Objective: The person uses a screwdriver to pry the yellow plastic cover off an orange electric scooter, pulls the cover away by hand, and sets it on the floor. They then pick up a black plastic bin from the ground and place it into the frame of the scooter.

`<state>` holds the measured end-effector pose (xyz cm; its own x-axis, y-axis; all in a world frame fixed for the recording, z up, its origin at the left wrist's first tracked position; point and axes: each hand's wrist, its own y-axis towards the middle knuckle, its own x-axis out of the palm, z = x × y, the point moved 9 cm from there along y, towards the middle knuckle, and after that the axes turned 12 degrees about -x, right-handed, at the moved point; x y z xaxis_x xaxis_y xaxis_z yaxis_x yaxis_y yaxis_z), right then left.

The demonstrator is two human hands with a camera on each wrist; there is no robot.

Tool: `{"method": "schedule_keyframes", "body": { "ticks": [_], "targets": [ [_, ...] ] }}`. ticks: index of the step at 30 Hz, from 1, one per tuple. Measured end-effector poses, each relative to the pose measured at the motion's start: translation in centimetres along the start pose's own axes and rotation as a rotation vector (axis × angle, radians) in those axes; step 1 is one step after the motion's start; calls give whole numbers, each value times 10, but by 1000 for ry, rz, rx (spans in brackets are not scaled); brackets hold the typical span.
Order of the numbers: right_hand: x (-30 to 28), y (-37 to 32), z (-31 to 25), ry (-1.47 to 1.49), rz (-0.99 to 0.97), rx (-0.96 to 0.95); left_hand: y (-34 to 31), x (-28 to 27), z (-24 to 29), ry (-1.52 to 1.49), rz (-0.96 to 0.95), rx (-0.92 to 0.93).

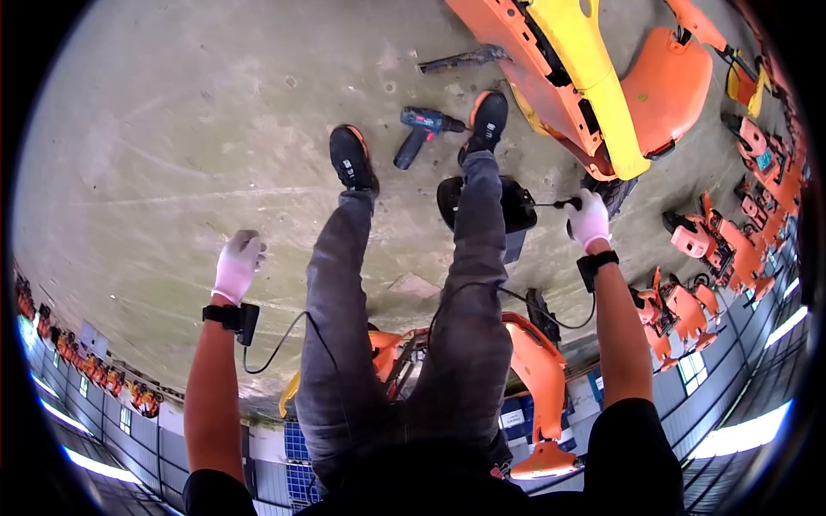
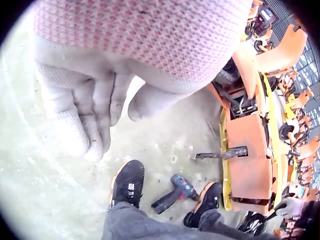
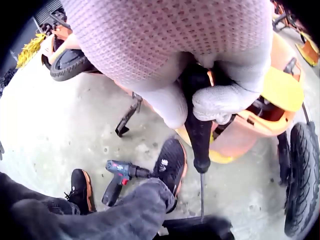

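Observation:
My right hand (image 1: 589, 219), in a white and pink knit glove, grips the black handle of a screwdriver (image 3: 200, 145). Its thin metal shaft reaches a black plastic part (image 1: 518, 205) on the floor, partly hidden behind my right leg. The shaft's end meets that part's edge in the right wrist view. Out to the left, my gloved left hand (image 1: 237, 265) hangs over bare floor with fingers loosely bent, holding nothing. A blue and black cordless drill (image 1: 422, 133) lies between my shoes.
An orange and yellow scooter body (image 1: 594, 86) lies ahead on the right, with a dark bracket (image 1: 465, 58) sticking out beside it. A black tyre (image 3: 304, 180) stands near my right hand. More orange scooters (image 1: 688, 236) line the right side. A cable (image 1: 551, 320) crosses my legs.

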<state>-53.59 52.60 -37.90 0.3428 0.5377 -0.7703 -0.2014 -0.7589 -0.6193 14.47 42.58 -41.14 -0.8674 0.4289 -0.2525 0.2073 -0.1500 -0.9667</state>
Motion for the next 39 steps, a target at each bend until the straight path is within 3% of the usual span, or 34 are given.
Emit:
{"method": "schedule_keyframes", "body": {
  "ticks": [1, 4, 6, 8, 9, 10, 12, 13, 15, 16, 19, 20, 24, 25, 26, 27, 28, 30, 32, 34, 35, 39],
  "targets": [
    [17, 5, 3, 9, 22, -103, 6, 0, -10, 21, -4, -12],
    [83, 33, 8, 26, -198, -127, 11, 4, -20, 30, 5, -59],
    [143, 58, 26, 72, -481, -99, -1, 10, -12, 44, 15, -82],
    [207, 81, 42, -37, -722, -146, -8, 20, 6, 125, 23, 16],
    [211, 92, 24, -79, -731, -243, -17, 26, 15, 149, 62, -57],
    [217, 98, 24, -62, -807, -116, -17, 32, 18, 153, 68, -72],
    [280, 102, 45, -74, -929, -176, -12, 45, 15, 203, 95, -134],
    [334, 95, 66, 48, -861, -212, -9, 56, 19, 231, 92, -152],
    [378, 78, 83, 175, -822, -238, 7, 76, 18, 273, 79, -175],
    [387, 77, 102, 227, -726, -118, 20, 86, 21, 305, 70, -164],
    [376, 41, 118, 361, -463, 227, 48, 117, 48, 349, 73, -125],
    [326, 48, 107, 27, -365, 123, 64, 127, 58, 436, 80, -59],
    [300, 36, 143, -113, -482, 237, 112, 193, 112, 694, 145, 272],
    [305, 36, 149, -108, -504, 277, 118, 214, 123, 731, 165, 228],
    [281, 40, 151, -120, -408, 393, 125, 235, 131, 745, 136, 172],
    [275, 39, 154, -173, -393, 384, 147, 249, 126, 807, 149, 290],
    [270, 38, 163, -232, -378, 381, 156, 265, 124, 833, 127, 189],
    [333, 2, 200, 204, -713, 461, 159, 314, 129, 1131, -32, 347],
    [342, -20, 204, 620, -644, 583, 192, 325, 116, 1061, 152, 169],
    [338, -24, 186, 659, -642, 540, 207, 353, 108, 1090, 151, 116],
    [338, -21, 164, 613, -672, 476, 213, 363, 106, 1058, 179, 180],
    [344, -14, 50, 481, -822, 198, 229, 386, 93, 955, 331, 251]
  ]
}}
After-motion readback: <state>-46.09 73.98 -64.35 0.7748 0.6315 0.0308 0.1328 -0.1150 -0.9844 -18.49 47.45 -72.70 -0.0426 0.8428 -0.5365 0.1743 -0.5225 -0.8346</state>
